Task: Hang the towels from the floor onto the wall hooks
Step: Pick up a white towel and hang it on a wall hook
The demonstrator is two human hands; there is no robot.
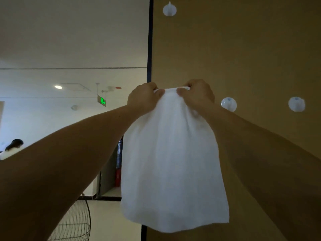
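We are pinching the towel [173,162] top with left hand [144,98] and right hand [196,96] | towel is hanging straight down | hook [228,104] is sitting just beside right hand

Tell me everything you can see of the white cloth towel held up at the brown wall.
The plain white cloth towel looks thin and soft, unpatterned. Its top edge is bunched between the left hand and right hand, which pinch it close together. Below, it hangs free, widening in loose folds to a wavy hem, before the brown wall panel's left edge. No round white wall hook in view touches it.
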